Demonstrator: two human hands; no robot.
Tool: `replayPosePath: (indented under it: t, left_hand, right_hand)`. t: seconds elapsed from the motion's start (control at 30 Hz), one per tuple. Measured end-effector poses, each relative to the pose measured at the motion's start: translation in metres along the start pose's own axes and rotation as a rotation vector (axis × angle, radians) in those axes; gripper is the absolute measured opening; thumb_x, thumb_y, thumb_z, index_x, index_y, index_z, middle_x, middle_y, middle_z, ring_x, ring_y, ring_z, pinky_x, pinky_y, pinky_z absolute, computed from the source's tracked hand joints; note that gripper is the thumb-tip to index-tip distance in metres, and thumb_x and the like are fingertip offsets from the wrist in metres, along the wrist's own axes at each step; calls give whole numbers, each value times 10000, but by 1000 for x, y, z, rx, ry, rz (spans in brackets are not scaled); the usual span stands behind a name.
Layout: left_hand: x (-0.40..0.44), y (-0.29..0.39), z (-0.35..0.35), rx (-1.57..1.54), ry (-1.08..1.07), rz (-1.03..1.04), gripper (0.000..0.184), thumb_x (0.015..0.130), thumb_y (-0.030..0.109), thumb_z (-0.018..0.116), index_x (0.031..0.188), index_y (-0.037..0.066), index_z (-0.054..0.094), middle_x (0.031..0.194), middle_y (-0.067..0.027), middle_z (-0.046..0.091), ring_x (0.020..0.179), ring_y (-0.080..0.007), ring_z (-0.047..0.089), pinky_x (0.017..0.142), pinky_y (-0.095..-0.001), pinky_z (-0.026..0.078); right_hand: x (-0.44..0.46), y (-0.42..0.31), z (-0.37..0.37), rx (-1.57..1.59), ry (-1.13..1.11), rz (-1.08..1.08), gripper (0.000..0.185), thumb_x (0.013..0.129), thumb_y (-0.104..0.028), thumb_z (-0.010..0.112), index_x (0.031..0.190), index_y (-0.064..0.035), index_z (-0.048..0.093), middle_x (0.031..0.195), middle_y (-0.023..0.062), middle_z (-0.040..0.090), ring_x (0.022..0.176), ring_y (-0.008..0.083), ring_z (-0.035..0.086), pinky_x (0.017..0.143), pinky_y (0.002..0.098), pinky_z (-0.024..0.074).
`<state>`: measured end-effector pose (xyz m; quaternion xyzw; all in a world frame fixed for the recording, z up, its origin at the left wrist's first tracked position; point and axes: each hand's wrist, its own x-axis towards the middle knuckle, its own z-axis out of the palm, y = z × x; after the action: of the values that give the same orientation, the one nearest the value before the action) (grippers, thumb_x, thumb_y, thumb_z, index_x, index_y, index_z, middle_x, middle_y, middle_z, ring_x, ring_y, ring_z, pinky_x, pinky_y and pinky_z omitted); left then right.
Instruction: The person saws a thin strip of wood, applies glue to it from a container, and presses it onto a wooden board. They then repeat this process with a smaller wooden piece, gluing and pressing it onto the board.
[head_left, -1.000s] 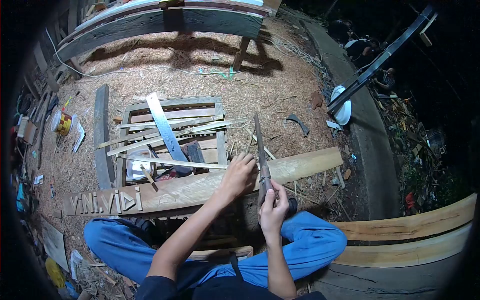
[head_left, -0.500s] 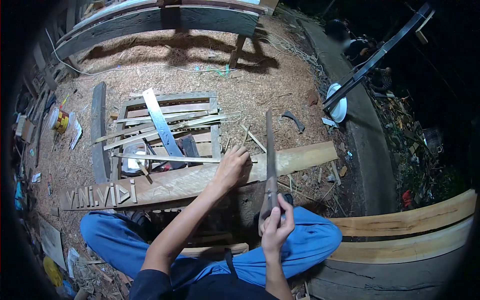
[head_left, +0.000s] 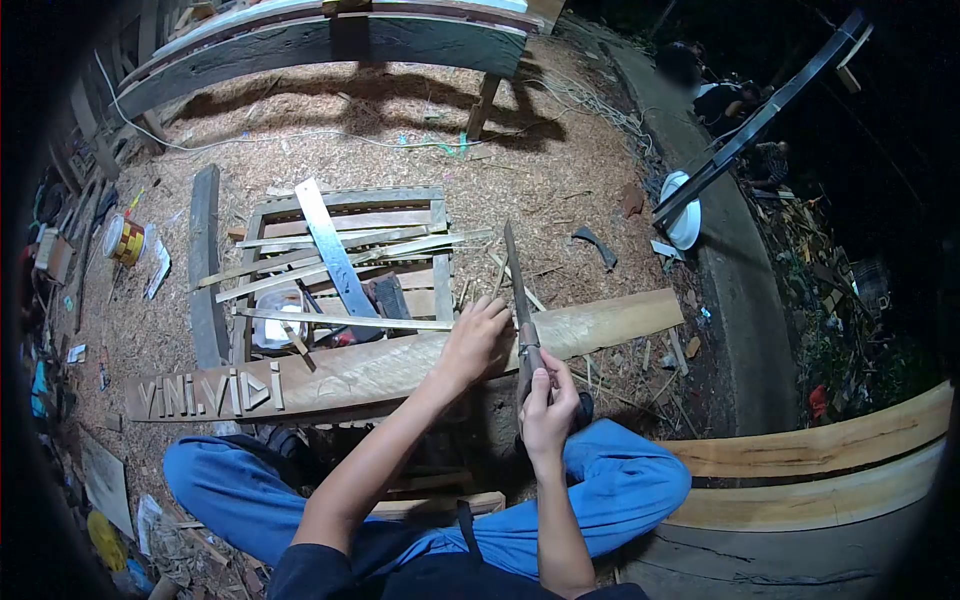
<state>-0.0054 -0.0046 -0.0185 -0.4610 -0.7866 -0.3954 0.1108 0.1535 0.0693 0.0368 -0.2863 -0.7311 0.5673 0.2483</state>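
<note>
A long wooden board [head_left: 400, 362] lies across in front of the crossed legs, with raised wooden letters [head_left: 212, 392] reading "VINI.VIDI" at its left end. My left hand [head_left: 480, 340] is on the board right of its middle, fingers curled down; a thin strip seems to run under them, but what they press is hidden. In my right hand [head_left: 547, 405] is the handle of a long narrow blade tool [head_left: 518, 280], which points away and stands just right of my left fingertips.
Beyond the board, a slatted frame [head_left: 440, 290] carries thin strips, a metal ruler [head_left: 335, 250] and a plastic tub [head_left: 278, 322]. A curved dark piece [head_left: 597, 247] lies on the shavings. Long planks [head_left: 800, 450] lie at right. People [head_left: 725, 100] sit at upper right.
The blade tool swung right and back toward my body, then returned forward beside my left hand. My left hand has stayed at nearly the same place on the board.
</note>
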Motion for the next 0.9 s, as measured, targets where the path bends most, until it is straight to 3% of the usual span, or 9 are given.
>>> replayPosePath:
  t: [0.17, 0.23, 0.4, 0.5, 0.63, 0.7, 0.77, 0.8, 0.9]
  left_hand:
    - [-2, 9, -2, 48, -30, -38, 444, 630, 97, 826, 998, 29, 588, 1063, -129, 570, 1053, -352, 544, 875, -437, 457]
    - [2, 7, -5, 59, -18, -49, 451, 625, 101, 828, 1000, 27, 589, 1063, -131, 570, 1054, -352, 544, 878, -436, 457]
    - [1, 1, 2, 60, 64, 39, 301, 725, 99, 749, 975, 26, 597, 1027, -128, 569, 1043, -346, 546, 863, -425, 452]
    - [-1, 1, 0, 35, 11, 17, 232, 759, 86, 701, 957, 25, 597, 1014, -129, 572, 1042, -343, 549, 859, -417, 449]
    - [0, 4, -3, -14, 49, 21, 255, 731, 73, 712, 944, 25, 581, 1016, -138, 569, 1040, -356, 547, 852, -432, 446]
    - [1, 4, -5, -10, 35, 14, 269, 726, 73, 718, 952, 24, 581, 1026, -139, 570, 1043, -360, 546, 853, -437, 445]
    - [0, 3, -5, -9, 17, 5, 283, 721, 74, 724, 959, 24, 580, 1037, -140, 570, 1046, -364, 545, 854, -441, 445]
    - [0, 3, -4, -4, -1, -5, 289, 723, 72, 725, 968, 23, 581, 1051, -141, 573, 1055, -366, 546, 861, -442, 445]
    - [-1, 4, -6, -6, -29, -28, 290, 731, 70, 726, 979, 21, 584, 1072, -145, 576, 1071, -369, 545, 870, -445, 444]
  right_hand:
    - [-15, -7, 1, -39, -14, -49, 326, 1068, -122, 516, 1312, 78, 600, 1260, 200, 677, 1199, 241, 634, 1026, 371, 492]
    - [-26, 28, -12, -13, 1, -170, 279, 1088, -177, 509, 1297, -21, 606, 634, -43, 509, 424, 33, 410, 378, 244, 300]
    - [-74, -19, -42, 98, 7, 58, 307, 1095, -174, 512, 1360, -34, 583, 565, -71, 432, 412, 9, 366, 365, 234, 280]
    - [-56, -7, -34, 45, 109, -164, 302, 1098, -177, 509, 1350, -32, 589, 563, -73, 430, 405, 12, 353, 362, 233, 278]
    - [-13, -3, -15, 73, 31, -89, 299, 1097, -170, 502, 1344, -29, 593, 560, -63, 431, 394, 30, 372, 359, 241, 304]
    - [-4, 4, -7, 28, 21, -138, 296, 1094, -168, 504, 1338, -27, 597, 574, -62, 437, 395, 34, 390, 356, 247, 319]
    - [-3, 2, -3, 14, 6, -9, 347, 1064, -136, 529, 1335, 69, 602, 1185, 165, 702, 993, 197, 685, 852, 337, 546]
    - [-2, -2, -1, 43, -3, 33, 346, 1064, -132, 524, 1330, 76, 603, 1231, 194, 696, 1138, 242, 664, 962, 370, 520]
    - [0, 0, 1, -19, 11, 6, 344, 1066, -133, 520, 1329, 73, 605, 1250, 199, 690, 1132, 246, 669, 951, 369, 527]
